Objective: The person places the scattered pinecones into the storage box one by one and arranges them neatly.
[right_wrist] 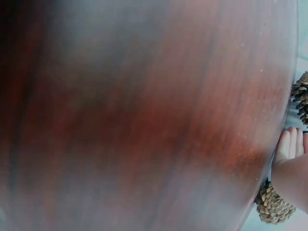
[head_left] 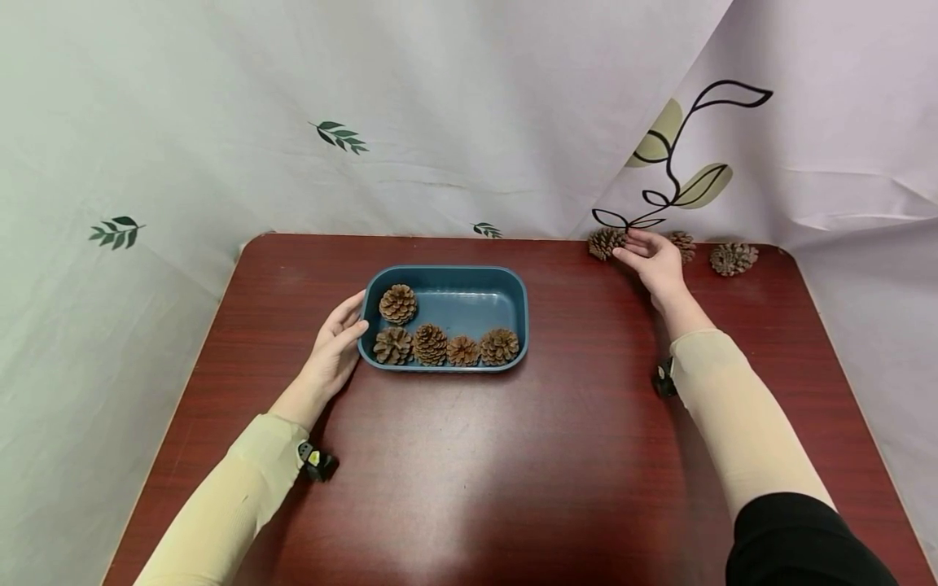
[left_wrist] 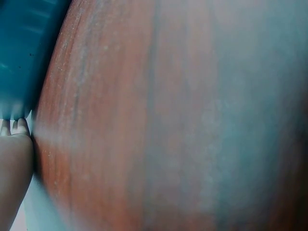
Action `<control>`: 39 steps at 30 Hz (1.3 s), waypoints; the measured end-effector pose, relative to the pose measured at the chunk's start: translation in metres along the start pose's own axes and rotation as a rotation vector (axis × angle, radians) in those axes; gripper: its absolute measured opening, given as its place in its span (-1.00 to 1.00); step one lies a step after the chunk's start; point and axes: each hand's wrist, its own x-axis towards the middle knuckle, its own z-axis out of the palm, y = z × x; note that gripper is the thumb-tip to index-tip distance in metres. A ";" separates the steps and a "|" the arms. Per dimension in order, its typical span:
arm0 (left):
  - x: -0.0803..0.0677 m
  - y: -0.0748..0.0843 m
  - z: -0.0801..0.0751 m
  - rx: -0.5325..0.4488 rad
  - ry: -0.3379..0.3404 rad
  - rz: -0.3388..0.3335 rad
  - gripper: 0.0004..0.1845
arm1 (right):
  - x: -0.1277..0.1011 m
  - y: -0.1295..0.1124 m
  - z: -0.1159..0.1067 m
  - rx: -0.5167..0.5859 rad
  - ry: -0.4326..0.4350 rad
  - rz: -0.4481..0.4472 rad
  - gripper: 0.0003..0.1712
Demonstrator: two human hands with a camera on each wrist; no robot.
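Observation:
A blue tray (head_left: 513, 281) sits mid-table with several pine cones (head_left: 430, 343) inside, most in a row along its near wall. My left hand (head_left: 357, 313) rests against the tray's left end, and its fingertips (left_wrist: 14, 126) touch the blue wall (left_wrist: 24, 53). My right hand (head_left: 628, 244) reaches to the table's far edge, fingers extended and touching a loose pine cone (head_left: 604, 242). In the right wrist view the straight fingers (right_wrist: 288, 144) lie between two cones (right_wrist: 302, 96) (right_wrist: 274, 204).
Two more pine cones (head_left: 685, 244) (head_left: 733, 258) lie along the far right edge of the dark red table (head_left: 513, 456). A pale leaf-printed curtain (head_left: 440, 122) hangs close behind and to both sides.

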 end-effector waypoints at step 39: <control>-0.002 0.003 0.004 -0.014 0.007 -0.007 -0.39 | 0.007 0.013 0.005 -0.173 -0.029 -0.046 -0.29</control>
